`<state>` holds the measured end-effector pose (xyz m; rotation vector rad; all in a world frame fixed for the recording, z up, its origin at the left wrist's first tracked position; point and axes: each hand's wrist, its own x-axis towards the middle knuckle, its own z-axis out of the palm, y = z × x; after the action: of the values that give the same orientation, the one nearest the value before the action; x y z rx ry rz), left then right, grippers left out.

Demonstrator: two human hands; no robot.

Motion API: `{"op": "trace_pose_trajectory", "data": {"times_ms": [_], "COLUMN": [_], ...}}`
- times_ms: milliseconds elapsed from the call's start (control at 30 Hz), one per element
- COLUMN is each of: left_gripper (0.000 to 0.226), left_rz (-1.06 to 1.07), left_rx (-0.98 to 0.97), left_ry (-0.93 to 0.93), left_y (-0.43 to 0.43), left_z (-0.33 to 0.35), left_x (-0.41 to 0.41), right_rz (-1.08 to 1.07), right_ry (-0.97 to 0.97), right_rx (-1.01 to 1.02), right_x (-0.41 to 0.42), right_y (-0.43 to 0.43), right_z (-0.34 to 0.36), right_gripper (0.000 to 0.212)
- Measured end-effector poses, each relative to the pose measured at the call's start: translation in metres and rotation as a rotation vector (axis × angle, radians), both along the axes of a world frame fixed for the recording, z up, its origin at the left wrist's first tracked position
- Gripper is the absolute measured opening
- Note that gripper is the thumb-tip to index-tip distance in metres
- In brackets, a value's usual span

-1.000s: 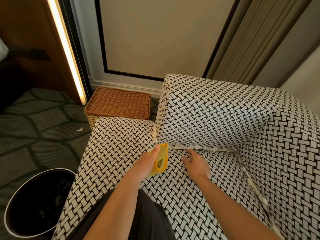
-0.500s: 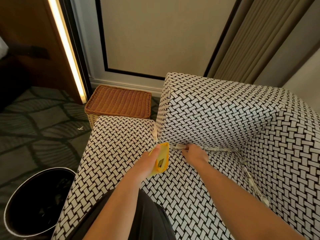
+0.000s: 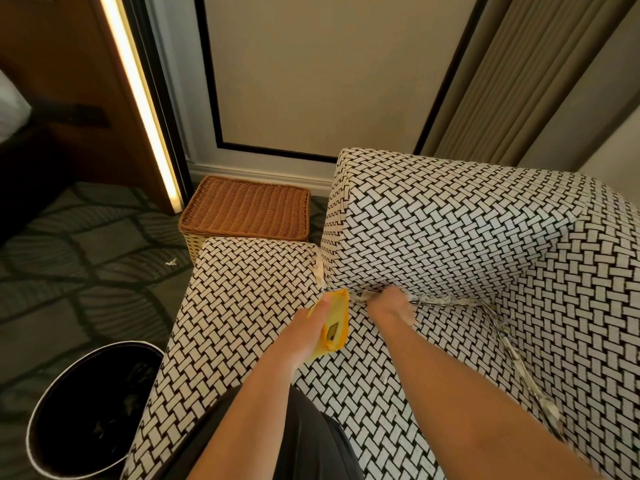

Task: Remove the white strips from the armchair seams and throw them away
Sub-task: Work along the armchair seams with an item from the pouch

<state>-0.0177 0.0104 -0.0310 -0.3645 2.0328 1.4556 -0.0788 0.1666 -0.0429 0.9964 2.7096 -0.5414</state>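
Your right hand grips the white strip in the rear seat seam of the armchair. Your left hand clutches a yellow item over the armchair seat. A black bin stands left of the armchair.

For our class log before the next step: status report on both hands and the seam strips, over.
Left hand holds folded yellow cloth. Right hand grips crumpled white strip in back seam. Side-seam strip untouched. Nothing blocks round black bin.
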Motion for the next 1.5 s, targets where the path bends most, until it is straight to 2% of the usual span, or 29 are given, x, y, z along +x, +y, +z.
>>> {"op": "trace_pose_trajectory", "data": {"times_ms": [133, 200, 333, 400, 500, 600, 667, 767, 933, 1000, 1067, 1133, 1200, 1267, 1300, 1400, 1500], "left_gripper": [0.122, 0.108, 0.12, 0.118, 0.111, 0.101, 0.103, 0.091, 0.097, 0.103, 0.115, 0.119, 0.1, 0.077, 0.076, 0.099, 0.091], "left_rz": [0.008, 0.008, -0.009, -0.013, -0.013, -0.007, -0.015, -0.026, -0.066, -0.073, -0.076, -0.097, -0.134, -0.182, -0.193, -0.187, -0.184], "left_rx": [-0.005, -0.007, -0.004, -0.007, 0.002, -0.019, -0.04, -0.057, -0.09, -0.107, -0.1, -0.095, -0.081, -0.071, -0.074, -0.107, -0.109], "left_ry": [-0.006, -0.015, 0.0, -0.006, -0.009, -0.018, -0.019, 0.01, 0.034, 0.041, 0.057, 0.074, 0.08, 0.103, 0.101, 0.06, 0.041], "left_y": [-0.001, -0.001, -0.001, -0.002, -0.002, 0.0, -0.001, 0.0, 0.001, 0.001, 0.003, 0.003, 0.004, 0.006, 0.006, 0.005, 0.004], "left_z": [0.0, 0.001, 0.001, 0.001, 0.0, 0.0, 0.0, 0.001, 0.007, 0.007, 0.002, 0.003, 0.01, 0.014, 0.013, 0.007, 0.006], "left_x": [-0.001, 0.001, 0.0, 0.0, 0.0, -0.001, -0.001, 0.002, 0.006, 0.005, 0.003, 0.003, 0.006, 0.008, 0.008, 0.006, 0.006], "right_rz": [-0.058, -0.078, -0.104, -0.129, -0.09, -0.025, -0.001, -0.044, -0.104, -0.058, 0.079, 0.261, 0.407, 0.475, 0.471, 0.353, 0.211], "right_ry": [0.049, 0.06, 0.097, 0.101, 0.086, 0.175, 0.23, 0.272, 0.342, 0.375, 0.411, 0.475, 0.515, 0.529, 0.543, 0.601, 0.628], "right_rx": [-0.172, -0.28, -0.53, -0.667, -0.687, -0.628, -0.644, -0.749, -1.056, -1.131, -1.074, -0.92, -0.789, -0.766, -0.775, -0.767, -0.667], "right_x": [-0.003, -0.006, -0.011, -0.01, 0.0, 0.018, 0.033, 0.056, 0.079, 0.087, 0.094, 0.1, 0.102, 0.104, 0.104, 0.099, 0.087], "right_y": [0.006, 0.01, 0.018, 0.024, 0.031, 0.03, 0.025, 0.018, 0.006, -0.001, -0.011, -0.02, -0.025, -0.027, -0.025, -0.013, 0.007], "right_z": [-0.003, -0.002, 0.001, 0.005, 0.008, 0.012, 0.016, 0.018, 0.032, 0.045, 0.055, 0.057, 0.055, 0.053, 0.052, 0.047, 0.034], "right_gripper": [0.035, 0.041, 0.052, 0.053, 0.041, 0.031, 0.029, 0.019, 0.014, 0.015, 0.017, 0.018, 0.017, 0.02, 0.021, 0.02, 0.013]}}
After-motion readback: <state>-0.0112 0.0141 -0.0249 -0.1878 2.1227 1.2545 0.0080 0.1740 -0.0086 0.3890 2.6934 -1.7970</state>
